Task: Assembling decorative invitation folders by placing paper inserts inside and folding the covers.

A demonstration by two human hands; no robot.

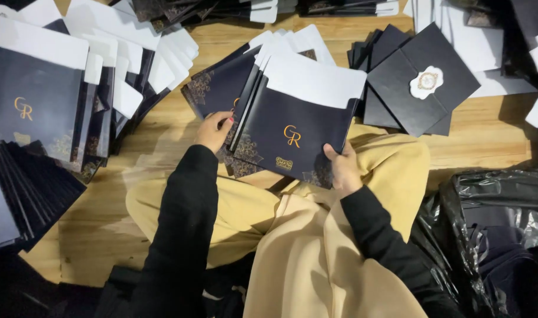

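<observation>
Top card: I am holding the dark card sleeve [292,132] flat over my lap, white flap away from me, so its gold face is reading upright.
Right hand [343,171]: closing on that sleeve's lower right corner, thumb on top.
Left hand [213,131]: curling its fingers onto the fanned pile [219,88] left of the sleeve, steadying it.
Folded envelope [425,82]: lying right of the sleeve on the wooden floor [492,132], seal up.

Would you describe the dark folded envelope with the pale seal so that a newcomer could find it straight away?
Start from the wooden floor and look to the upper right, past the dark card folder that the right hand holds. There a small pile of dark folded envelopes lies; the sealed envelope is on top. It alone carries a white scalloped sticker where its flaps meet.
</observation>
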